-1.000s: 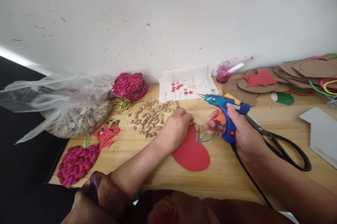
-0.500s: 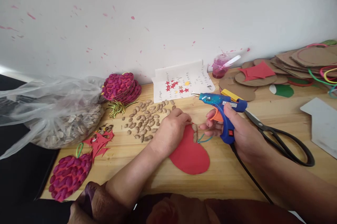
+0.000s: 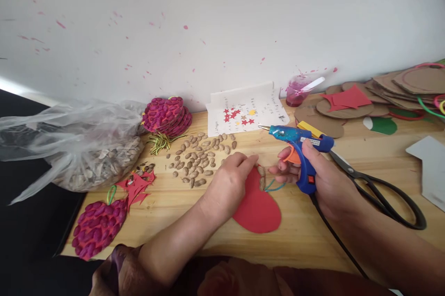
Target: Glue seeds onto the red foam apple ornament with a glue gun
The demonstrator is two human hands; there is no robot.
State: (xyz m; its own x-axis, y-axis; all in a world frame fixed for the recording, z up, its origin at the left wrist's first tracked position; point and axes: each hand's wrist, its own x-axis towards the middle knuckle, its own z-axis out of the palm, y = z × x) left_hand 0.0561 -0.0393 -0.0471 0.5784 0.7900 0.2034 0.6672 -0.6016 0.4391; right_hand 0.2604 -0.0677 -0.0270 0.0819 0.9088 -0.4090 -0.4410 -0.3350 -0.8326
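A red heart-shaped cutout point(image 3: 259, 212) lies on the wooden table, with a couple of peanuts point(image 3: 262, 177) along its upper right edge and a teal cord loop point(image 3: 276, 187) beside them. My left hand point(image 3: 231, 182) rests over the heart's upper left, fingers closed and fingertips pressed down at its edge; what is under them is hidden. In my right hand point(image 3: 321, 170) is a blue glue gun point(image 3: 306, 166), its nozzle pointing left above the table. Some of that hand's fingers curl near the orange trigger point(image 3: 293, 154). Loose peanuts point(image 3: 198, 161) are spread left of the heart.
Black-handled scissors point(image 3: 385, 194) lie right of my right hand. Cardboard pieces point(image 3: 347, 106) and a cup of magenta paint point(image 3: 297, 94) stand behind. Paper with stars point(image 3: 267, 106), magenta-studded pieces point(image 3: 163, 115), a plastic bag point(image 3: 100, 147) and a finished-looking heart point(image 3: 99, 228) are further left.
The whole view has shifted slightly, so everything appears a little further right. Both hands keep nearly the same pose, and the glue gun is still in my right hand.
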